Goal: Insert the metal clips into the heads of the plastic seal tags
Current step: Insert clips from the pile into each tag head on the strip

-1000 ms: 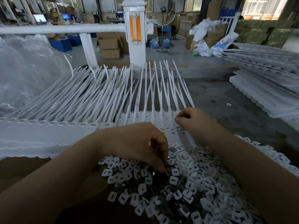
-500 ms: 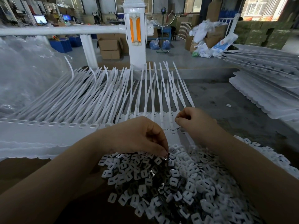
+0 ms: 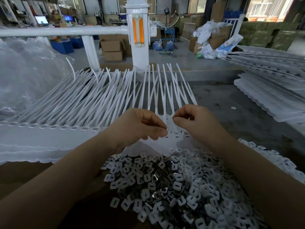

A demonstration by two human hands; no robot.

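White plastic seal tags (image 3: 85,104) lie side by side in a long row. Their square heads (image 3: 54,127) face me and their straps fan away. A heap of small metal clips (image 3: 165,184), some in white plastic frames, lies in front of me. My left hand (image 3: 137,126) hovers over the tag heads at the row's right end (image 3: 176,134). Its thumb and forefinger pinch a small clip that is mostly hidden. My right hand (image 3: 196,124) is just to the right, fingers curled, pinching a tag where the strap meets the head.
More stacked white tag sheets (image 3: 272,96) lie at the right. Clear plastic bags (image 3: 24,71) are piled at the left. A white post with an orange light (image 3: 138,35) and a rail stand behind the row. Beyond them, cardboard boxes (image 3: 112,48) sit on the floor.
My left hand rose from the clip heap, pinching a clip, and moved forward over the tag heads. The right hand stayed in place at the tags.
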